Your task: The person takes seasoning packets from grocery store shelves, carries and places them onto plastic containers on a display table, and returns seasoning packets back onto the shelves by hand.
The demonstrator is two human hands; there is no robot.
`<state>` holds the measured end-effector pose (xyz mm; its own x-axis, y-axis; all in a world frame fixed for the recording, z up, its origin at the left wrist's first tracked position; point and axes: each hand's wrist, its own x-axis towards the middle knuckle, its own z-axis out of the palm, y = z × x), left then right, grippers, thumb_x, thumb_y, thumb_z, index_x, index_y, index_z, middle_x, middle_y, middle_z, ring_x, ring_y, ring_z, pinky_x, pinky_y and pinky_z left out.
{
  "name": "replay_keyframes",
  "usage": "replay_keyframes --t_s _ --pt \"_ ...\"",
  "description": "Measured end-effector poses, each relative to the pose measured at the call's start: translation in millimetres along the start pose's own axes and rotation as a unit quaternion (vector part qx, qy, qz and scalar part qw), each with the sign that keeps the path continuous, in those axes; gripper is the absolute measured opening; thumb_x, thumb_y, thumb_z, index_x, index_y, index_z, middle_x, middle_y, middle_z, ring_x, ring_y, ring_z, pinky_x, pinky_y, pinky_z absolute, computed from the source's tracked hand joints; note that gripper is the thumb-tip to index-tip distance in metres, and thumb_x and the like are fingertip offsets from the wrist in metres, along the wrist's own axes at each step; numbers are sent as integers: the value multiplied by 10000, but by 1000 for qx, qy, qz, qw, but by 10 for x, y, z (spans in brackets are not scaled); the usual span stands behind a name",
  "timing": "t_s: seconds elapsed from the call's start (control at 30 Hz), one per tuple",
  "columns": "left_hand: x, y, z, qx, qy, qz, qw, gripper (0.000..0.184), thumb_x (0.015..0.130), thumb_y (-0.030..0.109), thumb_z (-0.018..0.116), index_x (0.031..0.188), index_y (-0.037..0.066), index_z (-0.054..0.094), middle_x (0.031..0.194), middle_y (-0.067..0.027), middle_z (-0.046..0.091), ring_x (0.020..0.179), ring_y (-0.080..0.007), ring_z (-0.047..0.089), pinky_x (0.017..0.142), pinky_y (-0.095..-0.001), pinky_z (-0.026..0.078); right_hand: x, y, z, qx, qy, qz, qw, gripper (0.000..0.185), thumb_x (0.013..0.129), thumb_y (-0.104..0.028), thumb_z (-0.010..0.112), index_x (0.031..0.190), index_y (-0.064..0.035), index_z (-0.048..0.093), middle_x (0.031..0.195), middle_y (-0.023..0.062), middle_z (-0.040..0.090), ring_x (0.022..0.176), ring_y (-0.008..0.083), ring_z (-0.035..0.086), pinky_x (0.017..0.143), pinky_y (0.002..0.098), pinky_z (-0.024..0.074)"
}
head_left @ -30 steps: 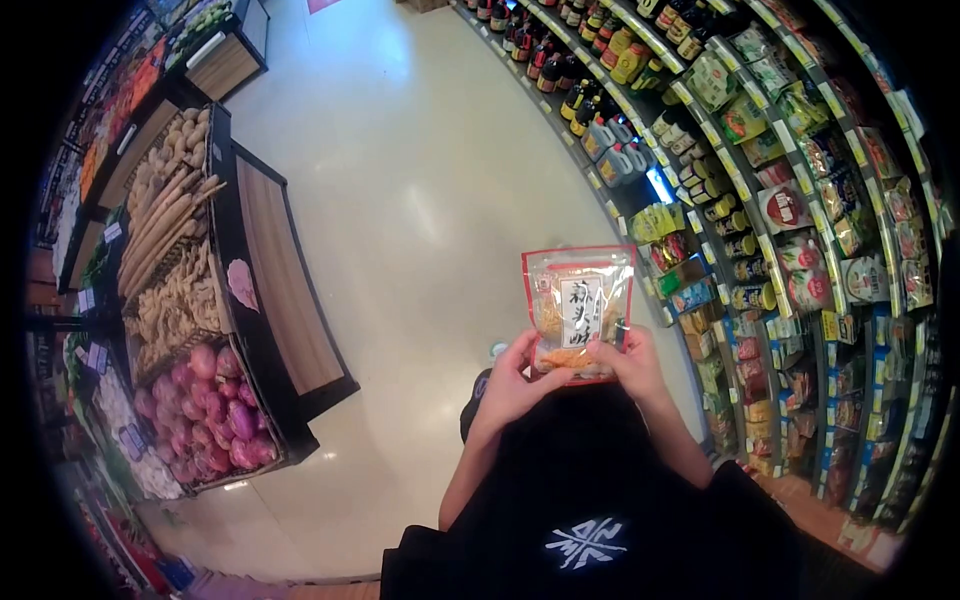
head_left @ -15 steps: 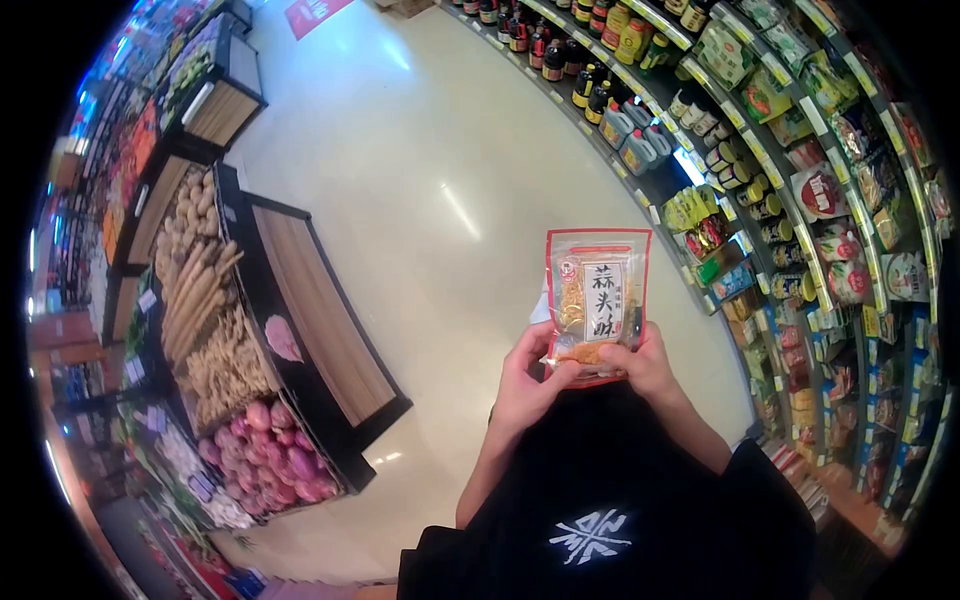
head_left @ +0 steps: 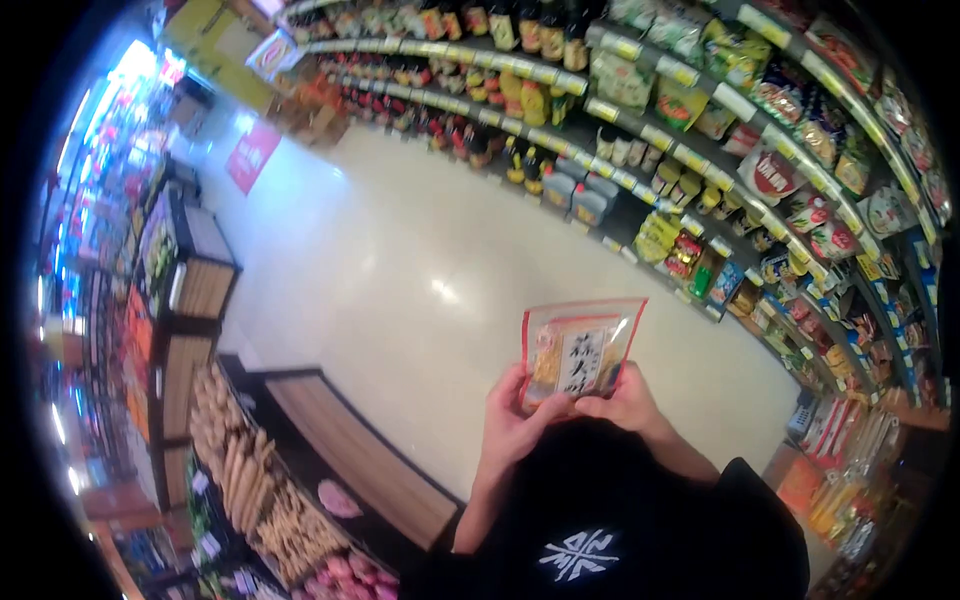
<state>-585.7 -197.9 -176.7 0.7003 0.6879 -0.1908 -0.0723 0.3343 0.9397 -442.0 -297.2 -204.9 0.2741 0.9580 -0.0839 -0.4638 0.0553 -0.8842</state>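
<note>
A clear plastic bag with red edges and a white label with black characters (head_left: 584, 352) is held up in front of my dark shirt. My left hand (head_left: 518, 415) is closed on its lower left corner, thumb across the front. On the lower right side, my right hand (head_left: 627, 402) grips the same bag, its thumb near the other one. Golden-brown pieces show through the plastic. The fingers behind the bag are hidden.
Shelves (head_left: 610, 110) of bottles and packets curve along the top and right. A produce stand (head_left: 350, 440) with root vegetables (head_left: 245, 480) and purple-red onions (head_left: 350, 578) is at lower left. Pale floor (head_left: 400, 260) lies between. Packaged goods (head_left: 840, 490) sit at lower right.
The view has turned, showing more of the far aisle, and the produce stand now sits lower. The bag looks lower and tilted back, its top edge foreshortened. Both hands still hold it.
</note>
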Motion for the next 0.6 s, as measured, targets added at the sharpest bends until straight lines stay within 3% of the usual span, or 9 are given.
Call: replay_keyframes --t_s 0.03,0.07,0.2,0.3,0.4,0.47,0.6 --pt "108 -72 -69 54 -16 8 998 383 771 -10 681 1111 -32 506 998 -78 605 914 -129 580 799 -253 478 51 68 -34 42 44 -6 998 335 764 -88 709 1049 19 569 983 59 636 903 115 594 809 281 483" --pt "221 -124 -115 107 -30 18 994 382 765 -16 683 1107 -35 513 1002 -78 605 917 -133 582 801 -256 478 109 84 -113 -8 52 -47 998 305 776 -79 694 1039 21 576 973 61 640 887 111 594 797 277 483" --pt "590 39 -31 79 -66 -40 994 371 753 -17 692 1091 -33 540 1022 -80 602 941 -140 574 816 -268 473 347 -9 -266 -49 89 -98 990 237 791 -46 664 1005 29 596 946 63 650 849 107 603 765 269 489" --pt "806 8 -13 -20 -87 -41 995 344 764 8 691 1086 -17 573 1020 -68 609 969 -127 558 842 -267 457 448 -85 -396 -78 95 -59 991 229 780 -47 673 991 17 610 927 68 655 842 108 602 757 274 489" --pt "1000 -71 -65 34 -93 -71 993 323 782 12 675 1087 -20 576 1008 -60 614 968 -117 552 846 -260 449 564 -172 -445 -118 97 -76 985 244 770 -57 685 993 10 610 927 63 654 847 114 599 769 282 485" --pt "1147 -36 -33 39 -102 -68 992 319 790 4 661 1095 -24 571 1020 -69 619 971 -124 558 858 -271 446 649 -214 -502 -89 100 -25 991 305 757 -60 698 1035 10 591 946 59 648 862 118 595 785 285 479" --pt "1532 -27 -10 55 -140 -50 987 306 806 -11 636 1104 -29 564 1047 -80 617 969 -127 564 861 -274 446 905 -121 -670 -72 120 -73 987 397 749 -65 714 1105 6 553 988 54 638 885 116 588 808 284 473"
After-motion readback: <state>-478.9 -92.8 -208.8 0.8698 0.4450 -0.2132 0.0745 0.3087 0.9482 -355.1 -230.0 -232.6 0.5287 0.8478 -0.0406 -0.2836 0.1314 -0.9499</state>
